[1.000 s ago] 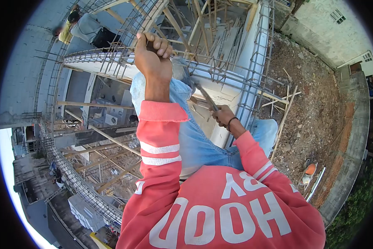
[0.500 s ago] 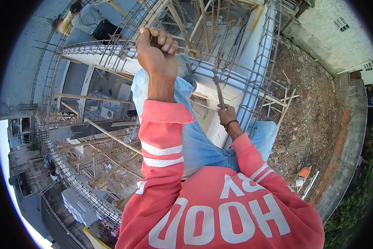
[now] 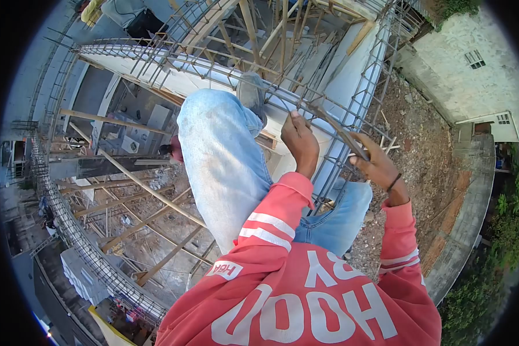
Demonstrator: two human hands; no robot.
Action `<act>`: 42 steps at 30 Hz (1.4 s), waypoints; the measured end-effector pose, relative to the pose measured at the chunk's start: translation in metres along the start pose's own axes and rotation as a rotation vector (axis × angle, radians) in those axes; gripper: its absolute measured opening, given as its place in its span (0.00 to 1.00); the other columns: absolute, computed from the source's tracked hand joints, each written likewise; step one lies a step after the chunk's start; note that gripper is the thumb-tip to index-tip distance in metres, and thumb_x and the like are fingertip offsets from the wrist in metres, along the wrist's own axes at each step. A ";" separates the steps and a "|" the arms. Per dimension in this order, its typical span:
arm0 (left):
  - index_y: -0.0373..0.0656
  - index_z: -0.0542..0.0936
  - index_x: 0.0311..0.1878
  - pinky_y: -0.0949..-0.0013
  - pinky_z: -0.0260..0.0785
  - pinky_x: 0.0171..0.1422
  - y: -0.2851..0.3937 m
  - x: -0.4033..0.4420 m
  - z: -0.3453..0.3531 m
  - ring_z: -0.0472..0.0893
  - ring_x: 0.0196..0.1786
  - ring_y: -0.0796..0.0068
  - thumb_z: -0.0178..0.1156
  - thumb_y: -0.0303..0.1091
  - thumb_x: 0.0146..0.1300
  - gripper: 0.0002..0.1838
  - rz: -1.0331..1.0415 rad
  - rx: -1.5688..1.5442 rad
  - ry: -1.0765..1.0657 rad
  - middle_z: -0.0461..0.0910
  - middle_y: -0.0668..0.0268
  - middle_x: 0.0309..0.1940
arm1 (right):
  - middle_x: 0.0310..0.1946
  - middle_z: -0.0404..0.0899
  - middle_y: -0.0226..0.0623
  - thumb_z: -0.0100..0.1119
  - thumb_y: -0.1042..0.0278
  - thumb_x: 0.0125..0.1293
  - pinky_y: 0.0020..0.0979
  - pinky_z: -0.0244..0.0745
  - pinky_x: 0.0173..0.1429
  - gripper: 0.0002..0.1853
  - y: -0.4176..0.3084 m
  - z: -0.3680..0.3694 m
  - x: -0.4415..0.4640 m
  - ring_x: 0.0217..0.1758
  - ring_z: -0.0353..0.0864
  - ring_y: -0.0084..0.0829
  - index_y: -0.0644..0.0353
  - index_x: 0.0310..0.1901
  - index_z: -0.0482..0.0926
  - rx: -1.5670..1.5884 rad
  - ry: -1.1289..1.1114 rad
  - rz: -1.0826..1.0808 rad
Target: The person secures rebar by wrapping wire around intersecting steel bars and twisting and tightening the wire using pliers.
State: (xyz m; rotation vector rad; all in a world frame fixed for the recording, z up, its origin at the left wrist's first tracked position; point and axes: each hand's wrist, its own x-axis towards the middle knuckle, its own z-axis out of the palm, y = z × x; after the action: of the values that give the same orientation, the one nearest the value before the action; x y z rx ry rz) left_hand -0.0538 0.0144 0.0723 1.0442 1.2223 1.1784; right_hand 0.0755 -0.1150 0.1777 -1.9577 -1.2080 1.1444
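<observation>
My right hand (image 3: 380,164) is closed around the handles of long metal pincers (image 3: 341,134), whose head points up-left to the steel bars. Close beside the head, my left hand (image 3: 301,141) has its thumb and fingers pinched together at a bar of the rebar cage (image 3: 276,91). Whatever lies in that pinch is too small to make out. The cage runs along a white-sided beam form beneath my hands. My jeans-clad knee (image 3: 213,127) is bent on the left, and my grey shoe (image 3: 251,95) rests at the cage.
Wooden poles (image 3: 138,184) cross the drop on the left, over rubble-strewn ground. More props (image 3: 249,32) stand beyond the beam. Earth and rubble (image 3: 412,150) lie far below on the right, beside a curved wall (image 3: 478,190). Another person (image 3: 137,20) is at the upper left.
My left hand has come down and right from its raised position to the bars. My right hand has moved up and right, turning the pincers so their head slants left.
</observation>
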 end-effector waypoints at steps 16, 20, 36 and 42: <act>0.31 0.80 0.29 0.49 0.63 0.65 -0.105 -0.005 0.021 0.70 0.63 0.38 0.50 0.33 0.71 0.18 0.120 0.314 -0.388 0.59 0.39 0.68 | 0.54 0.80 0.42 0.58 0.75 0.58 0.40 0.72 0.65 0.23 0.021 -0.060 0.261 0.60 0.77 0.43 0.39 0.54 0.83 -1.289 -0.441 -0.139; 0.32 0.78 0.27 0.50 0.65 0.59 -0.113 -0.004 0.018 0.76 0.52 0.43 0.50 0.34 0.71 0.18 0.178 0.346 -0.394 0.61 0.41 0.67 | 0.53 0.80 0.42 0.56 0.77 0.57 0.40 0.72 0.66 0.27 0.012 -0.075 0.269 0.61 0.75 0.46 0.37 0.57 0.81 -1.182 -0.213 -0.034; 0.33 0.78 0.26 0.54 0.68 0.53 -0.117 -0.003 0.019 0.76 0.38 0.54 0.51 0.34 0.70 0.18 0.193 0.344 -0.379 0.62 0.45 0.68 | 0.46 0.83 0.39 0.59 0.77 0.55 0.43 0.79 0.54 0.30 0.015 -0.055 0.251 0.51 0.82 0.43 0.33 0.59 0.79 -1.276 -0.424 -0.227; 0.31 0.79 0.27 0.52 0.64 0.61 -0.114 -0.003 0.018 0.72 0.54 0.47 0.54 0.33 0.68 0.16 0.078 0.317 -0.424 0.60 0.43 0.70 | 0.50 0.81 0.40 0.62 0.75 0.55 0.39 0.78 0.58 0.29 0.010 -0.050 0.251 0.53 0.81 0.41 0.35 0.60 0.78 -1.371 -0.344 -0.124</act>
State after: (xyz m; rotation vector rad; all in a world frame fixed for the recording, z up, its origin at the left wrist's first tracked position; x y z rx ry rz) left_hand -0.0263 -0.0021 -0.0389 1.5027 1.0526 0.7753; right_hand 0.1808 0.1053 0.1002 -2.4979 -2.7244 0.5451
